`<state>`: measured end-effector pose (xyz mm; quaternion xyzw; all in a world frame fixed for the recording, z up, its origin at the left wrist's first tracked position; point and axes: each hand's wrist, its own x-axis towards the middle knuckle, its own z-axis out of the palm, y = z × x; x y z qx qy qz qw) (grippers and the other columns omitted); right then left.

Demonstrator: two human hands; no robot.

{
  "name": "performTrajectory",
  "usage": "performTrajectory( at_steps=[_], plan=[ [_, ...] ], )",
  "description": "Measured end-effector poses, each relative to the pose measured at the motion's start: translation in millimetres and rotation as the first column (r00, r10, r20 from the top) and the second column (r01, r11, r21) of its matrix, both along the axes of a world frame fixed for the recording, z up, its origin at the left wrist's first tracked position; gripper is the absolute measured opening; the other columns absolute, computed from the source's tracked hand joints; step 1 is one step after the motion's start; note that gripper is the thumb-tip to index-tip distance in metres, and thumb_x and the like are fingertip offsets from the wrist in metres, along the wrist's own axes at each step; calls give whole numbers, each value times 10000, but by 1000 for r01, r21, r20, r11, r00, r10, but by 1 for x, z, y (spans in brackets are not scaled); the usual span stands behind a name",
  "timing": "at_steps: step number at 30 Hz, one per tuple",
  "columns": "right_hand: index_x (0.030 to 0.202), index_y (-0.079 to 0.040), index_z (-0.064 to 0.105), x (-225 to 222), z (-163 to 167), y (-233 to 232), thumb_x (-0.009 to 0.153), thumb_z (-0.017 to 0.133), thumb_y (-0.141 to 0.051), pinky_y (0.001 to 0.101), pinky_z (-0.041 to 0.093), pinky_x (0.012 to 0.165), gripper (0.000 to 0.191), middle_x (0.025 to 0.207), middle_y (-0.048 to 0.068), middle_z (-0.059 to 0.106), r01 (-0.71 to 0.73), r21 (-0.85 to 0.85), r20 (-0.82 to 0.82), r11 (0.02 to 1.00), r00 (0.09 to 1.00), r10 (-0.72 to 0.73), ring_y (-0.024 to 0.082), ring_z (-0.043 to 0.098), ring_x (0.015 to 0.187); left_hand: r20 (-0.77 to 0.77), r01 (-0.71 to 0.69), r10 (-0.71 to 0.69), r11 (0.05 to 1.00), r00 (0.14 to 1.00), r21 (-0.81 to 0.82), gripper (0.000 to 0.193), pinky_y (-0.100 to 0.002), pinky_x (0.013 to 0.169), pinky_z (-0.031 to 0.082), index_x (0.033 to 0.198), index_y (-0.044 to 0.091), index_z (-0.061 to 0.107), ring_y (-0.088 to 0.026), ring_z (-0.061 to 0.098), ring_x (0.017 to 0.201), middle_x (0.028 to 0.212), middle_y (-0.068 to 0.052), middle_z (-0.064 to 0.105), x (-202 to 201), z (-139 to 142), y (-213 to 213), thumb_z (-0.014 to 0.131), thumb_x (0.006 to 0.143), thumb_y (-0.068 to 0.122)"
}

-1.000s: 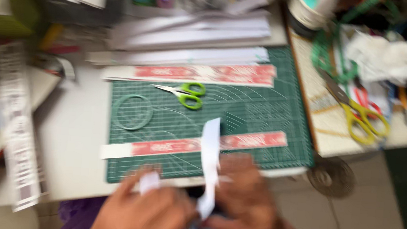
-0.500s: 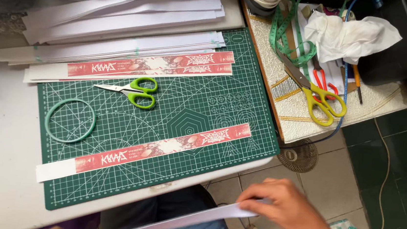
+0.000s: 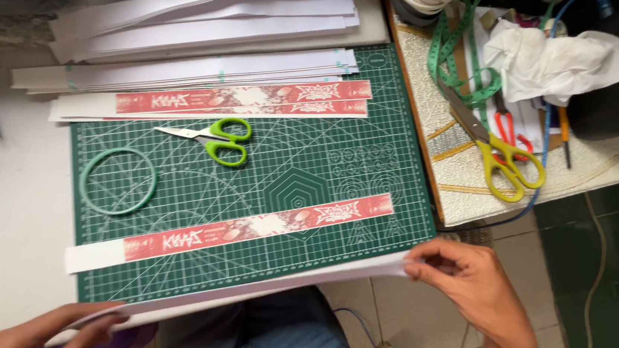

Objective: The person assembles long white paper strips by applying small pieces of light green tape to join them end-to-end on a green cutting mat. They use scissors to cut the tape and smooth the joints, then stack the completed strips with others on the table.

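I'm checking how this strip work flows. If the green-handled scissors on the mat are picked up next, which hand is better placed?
Probably the left hand. The green-handled scissors lie on the left half of the cutting mat, while the right hand pinches the far end of the white paper strip off the mat's right corner.

The right hand (image 3: 475,282) and left hand (image 3: 61,326) pinched a white paper strip (image 3: 254,290) by its ends. Just beyond it lay a red printed strip (image 3: 245,229) on the green cutting mat (image 3: 288,165).

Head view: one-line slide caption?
Left hand and right hand hold a long white paper strip by its ends along a green cutting mat.
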<state>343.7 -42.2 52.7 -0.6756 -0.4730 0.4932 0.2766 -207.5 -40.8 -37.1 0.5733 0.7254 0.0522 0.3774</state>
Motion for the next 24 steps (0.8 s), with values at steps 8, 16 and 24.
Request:
performTrajectory(
  at_steps=[8,16,24],
  plan=[
    [1127,3,742,-17,-40,23,908,711,-42,231,582,692,226,883,56,729,322,233,-131,917,945,-299,98,690,751,181,-209,183,967,966,143,307,-437,688,630,1185,17,742,-289,794,778,945,-210,746,-5,-52,-2,584,994,198],
    [1059,25,760,-46,-34,42,916,762,-71,214,515,576,173,812,51,728,369,340,124,865,894,-430,76,656,680,105,-426,414,865,904,265,254,-404,706,637,1111,-46,755,-257,746,747,913,-240,749,55,23,20,752,965,163],
    [1075,18,757,-58,-28,49,891,781,-80,193,544,615,209,802,33,733,321,387,265,865,859,-437,57,665,678,101,-416,406,851,908,320,203,-358,602,610,1131,-12,762,-225,716,645,929,-230,739,65,21,24,732,1009,147]
  ],
)
